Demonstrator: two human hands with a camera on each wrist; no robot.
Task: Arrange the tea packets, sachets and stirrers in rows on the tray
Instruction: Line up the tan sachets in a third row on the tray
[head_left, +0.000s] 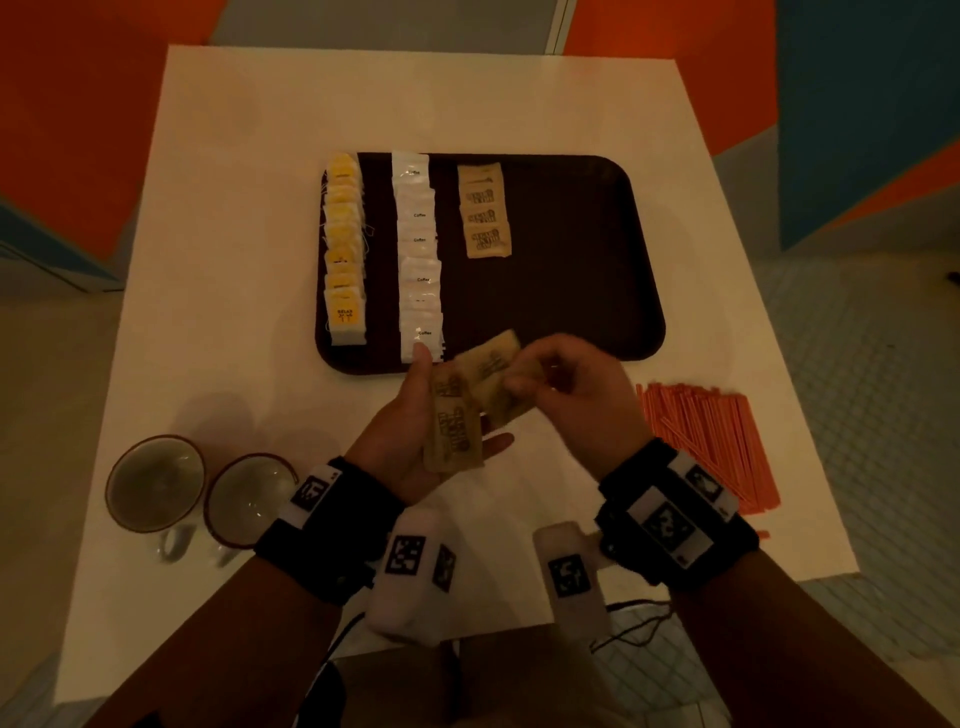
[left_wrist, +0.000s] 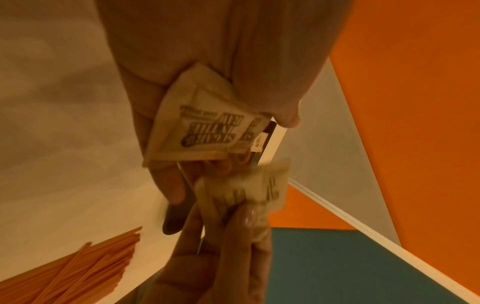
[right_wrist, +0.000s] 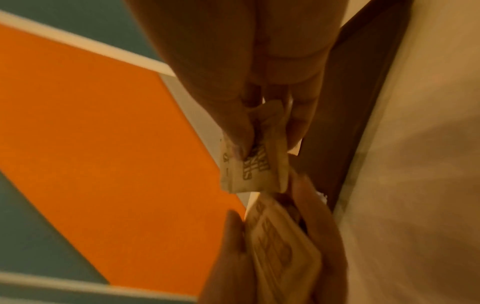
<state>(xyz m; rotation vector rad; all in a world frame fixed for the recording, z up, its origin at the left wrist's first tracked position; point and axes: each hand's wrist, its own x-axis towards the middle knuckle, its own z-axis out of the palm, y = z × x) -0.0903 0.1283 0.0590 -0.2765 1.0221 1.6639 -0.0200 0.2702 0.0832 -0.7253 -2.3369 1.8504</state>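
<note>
L hand (head_left: 415, 441) w/ sugar sachets (head_left: 454, 431), R hand (head_left: 569, 387) on one.

White table (head_left: 234, 156): tray (head_left: 571, 260), stirrers (head_left: 706, 441), 2 cups (head_left: 156, 483).

A café or break-room corner, by the look of it.
A small white surface (head_left: 260, 156) carries a dark serving tray (head_left: 571, 249) of tea packets (head_left: 343, 249) and sachets (head_left: 418, 249), loose orange stirrers (head_left: 706, 441) and two cups (head_left: 156, 483) (both with handles), amid bold orange-and-blue wall panels (head_left: 857, 104).
</note>
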